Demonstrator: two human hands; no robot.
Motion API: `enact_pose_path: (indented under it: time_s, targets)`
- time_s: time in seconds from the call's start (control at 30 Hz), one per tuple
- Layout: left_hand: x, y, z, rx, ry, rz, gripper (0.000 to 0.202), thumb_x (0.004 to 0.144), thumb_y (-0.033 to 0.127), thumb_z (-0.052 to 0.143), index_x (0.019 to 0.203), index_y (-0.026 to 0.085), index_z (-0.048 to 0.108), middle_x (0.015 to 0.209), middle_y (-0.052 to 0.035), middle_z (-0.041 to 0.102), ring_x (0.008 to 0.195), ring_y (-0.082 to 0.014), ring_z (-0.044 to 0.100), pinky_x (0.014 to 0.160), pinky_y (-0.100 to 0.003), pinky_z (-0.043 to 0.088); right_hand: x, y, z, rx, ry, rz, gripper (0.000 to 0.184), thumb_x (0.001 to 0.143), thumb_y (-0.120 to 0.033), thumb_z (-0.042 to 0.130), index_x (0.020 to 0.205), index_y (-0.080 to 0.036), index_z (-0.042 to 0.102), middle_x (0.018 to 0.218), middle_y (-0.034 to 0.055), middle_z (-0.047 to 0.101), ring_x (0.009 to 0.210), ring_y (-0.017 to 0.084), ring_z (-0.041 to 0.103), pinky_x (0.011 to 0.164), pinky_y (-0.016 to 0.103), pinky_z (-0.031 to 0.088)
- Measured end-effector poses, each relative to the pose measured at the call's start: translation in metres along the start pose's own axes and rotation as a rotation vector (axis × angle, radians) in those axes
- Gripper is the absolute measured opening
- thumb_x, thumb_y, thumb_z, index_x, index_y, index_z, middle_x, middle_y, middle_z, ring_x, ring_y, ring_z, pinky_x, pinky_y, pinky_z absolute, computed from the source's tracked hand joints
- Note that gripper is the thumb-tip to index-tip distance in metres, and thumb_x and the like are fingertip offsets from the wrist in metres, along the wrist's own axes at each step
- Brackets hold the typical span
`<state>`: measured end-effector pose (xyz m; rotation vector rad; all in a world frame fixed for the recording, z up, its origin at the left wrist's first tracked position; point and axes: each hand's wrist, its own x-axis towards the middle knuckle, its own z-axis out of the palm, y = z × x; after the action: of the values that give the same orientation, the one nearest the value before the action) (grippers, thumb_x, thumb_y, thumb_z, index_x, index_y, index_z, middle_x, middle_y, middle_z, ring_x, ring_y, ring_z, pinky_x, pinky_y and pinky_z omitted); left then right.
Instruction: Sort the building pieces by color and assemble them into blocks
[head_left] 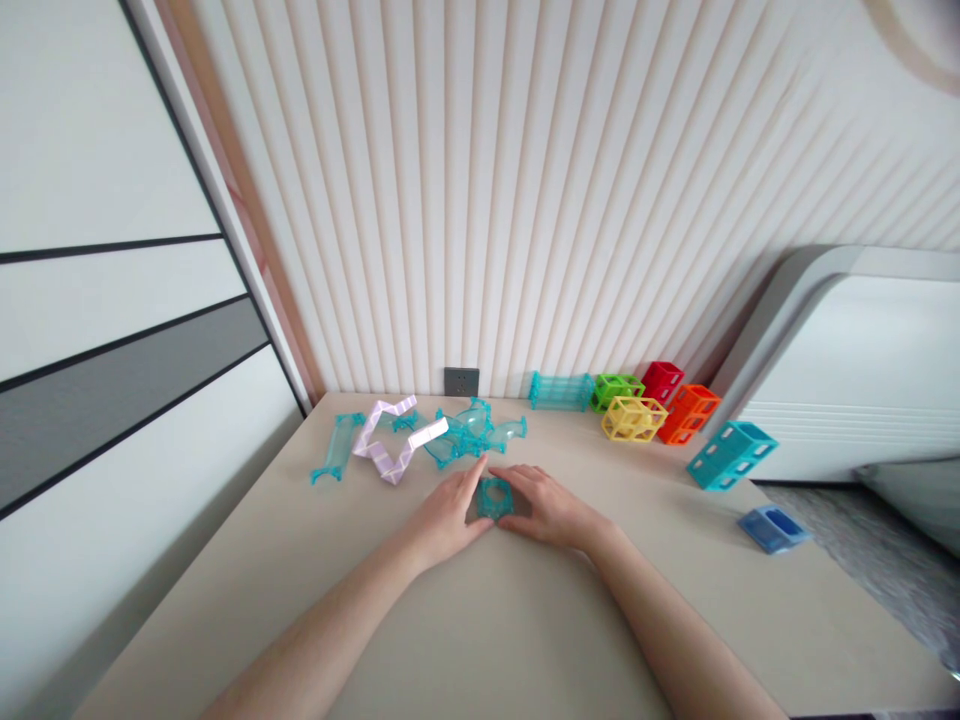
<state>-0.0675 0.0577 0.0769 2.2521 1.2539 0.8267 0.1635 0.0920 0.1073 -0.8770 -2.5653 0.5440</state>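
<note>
A teal see-through plastic block with a round hole (495, 498) sits on the table between my two hands. My left hand (448, 512) curves around its left side, with the fingertips at the far edge and the thumb at the near edge. From the right, my right hand (549, 505) wraps it the same way, thumb near and fingers far. Just beyond the fingertips lies a pile of teal see-through plastic pieces (469, 435). A lilac and white folding snake puzzle (386, 462) rests left of that pile.
A long teal piece (341, 447) lies at the far left of the table (480, 640). Against the wall stand a teal panel (561, 391) and green (616, 390), yellow (634, 420), red (663, 380) and orange (688, 414) frames. Teal (733, 456) and blue (774, 528) blocks sit near the right edge.
</note>
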Motion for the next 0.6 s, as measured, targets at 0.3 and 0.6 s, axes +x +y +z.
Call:
enact_pose_path:
  time_s: [0.3,0.6]
  targets:
    - [0.0001,-0.0019,0.0021,0.021,0.002,-0.006,0.095,0.081,0.021,0.074,0.157,0.027,0.016,0.139,-0.0136,0.058,0.129,-0.0296,0.056,0.111,-0.052,0.045,0.0002,-0.0027,-0.0019,-0.005,-0.011,0.018,0.07,0.083,-0.039,0.074,0.147,-0.023,0.048,0.138,0.0141,0.061,0.125,0.031,0.058,0.107,0.047,0.045]
    - [0.0004,-0.0002,0.001,0.047,0.003,-0.01,0.095,0.082,0.025,0.074,0.157,0.028,0.016,0.136,-0.0133,0.06,0.127,-0.0297,0.058,0.108,-0.051,0.048,0.0004,0.0002,-0.0005,0.001,-0.022,0.022,0.076,0.085,-0.04,0.072,0.151,-0.021,0.041,0.142,0.0151,0.058,0.127,0.03,0.056,0.109,0.046,0.043]
